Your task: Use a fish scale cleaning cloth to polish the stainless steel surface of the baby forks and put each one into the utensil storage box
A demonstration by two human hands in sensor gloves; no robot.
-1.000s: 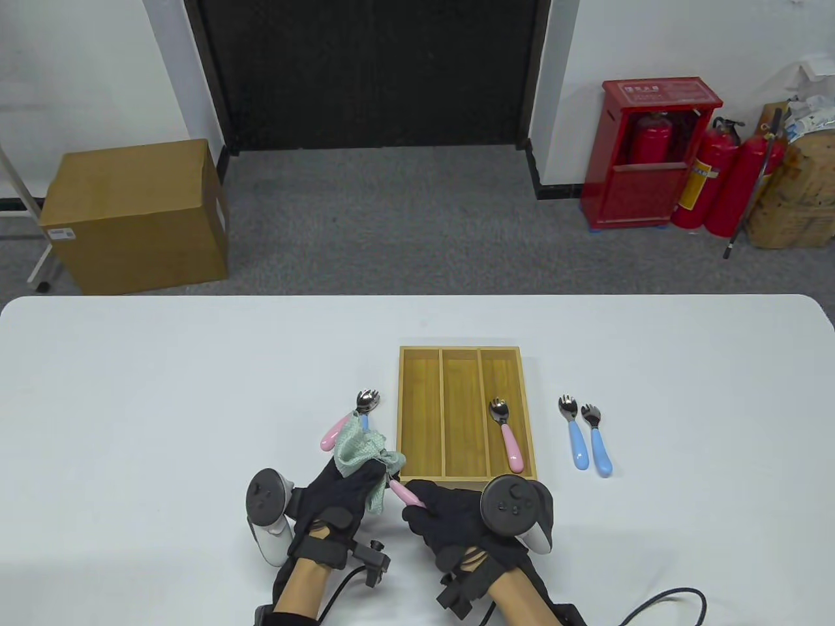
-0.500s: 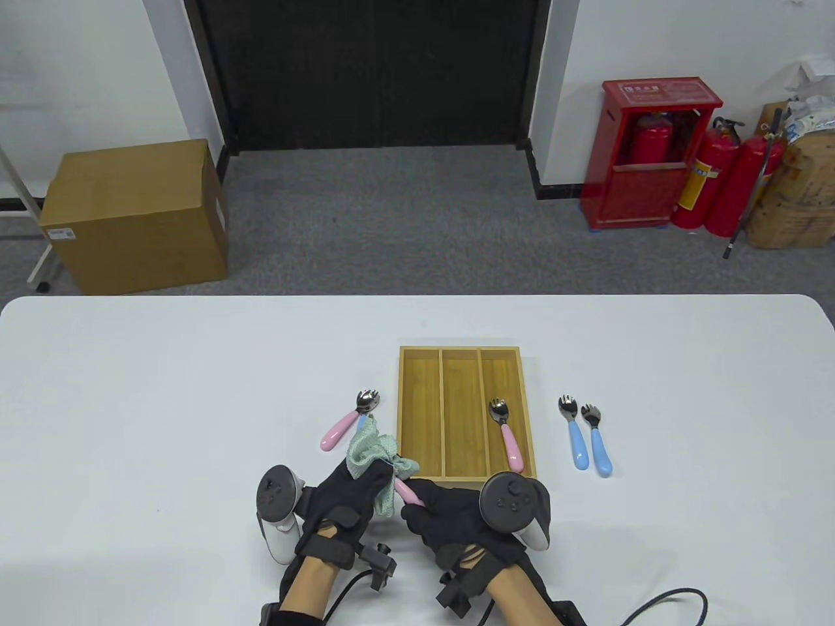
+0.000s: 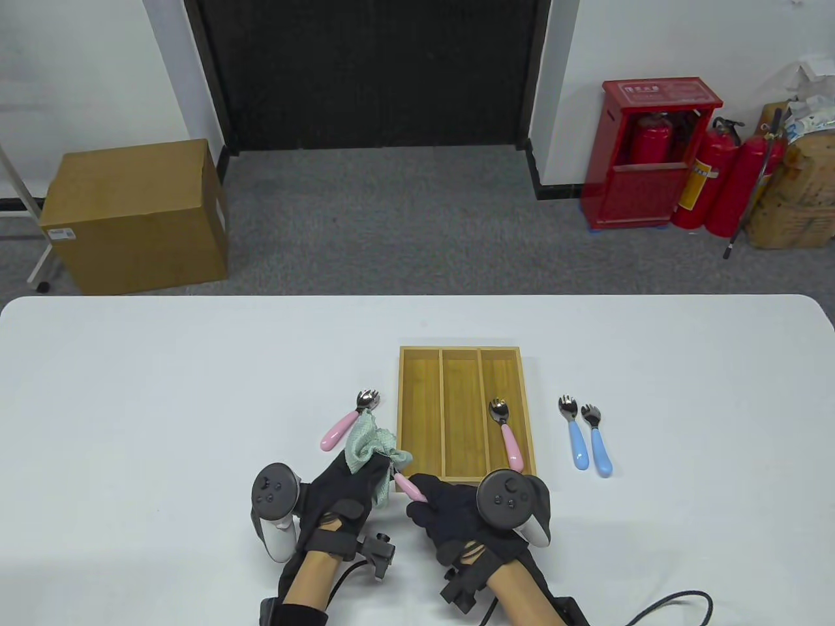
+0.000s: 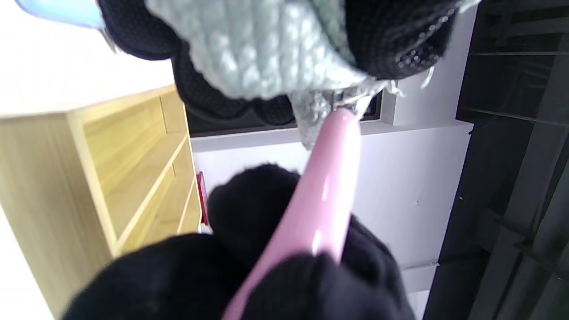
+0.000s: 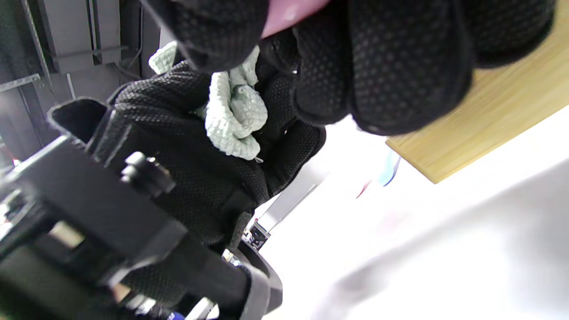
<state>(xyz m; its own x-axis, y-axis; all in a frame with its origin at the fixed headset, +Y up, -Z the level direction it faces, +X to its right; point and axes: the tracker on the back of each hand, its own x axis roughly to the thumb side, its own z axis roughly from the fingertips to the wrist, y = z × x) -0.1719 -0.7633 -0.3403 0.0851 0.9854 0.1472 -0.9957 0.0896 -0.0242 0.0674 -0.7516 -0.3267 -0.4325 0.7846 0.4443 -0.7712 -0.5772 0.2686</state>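
My left hand (image 3: 375, 473) grips a bunched pale green cloth (image 3: 370, 445) wrapped over the head of a pink-handled fork (image 3: 409, 486); the steel head is hidden inside the cloth. My right hand (image 3: 424, 499) pinches that pink handle (image 4: 320, 200) just in front of the wooden storage box (image 3: 423, 417). The cloth (image 4: 266, 49) covers the fork's tip in the left wrist view. A pink fork (image 3: 507, 433) lies in the box's right compartment. Another pink fork (image 3: 342, 427) lies left of the box. Two blue forks (image 3: 573, 433) (image 3: 597, 440) lie to its right.
The box (image 5: 489, 124) has three long compartments; the left and middle ones hold nothing. A blue handle (image 4: 58, 9) shows beside the cloth in the left wrist view. Off the table stand a cardboard box (image 3: 137, 215) and red fire extinguishers (image 3: 704, 176).
The left hand and cloth shifted right along the fork's head, then back a little toward the far left. The right hand edged slightly forward, still pinching the handle.
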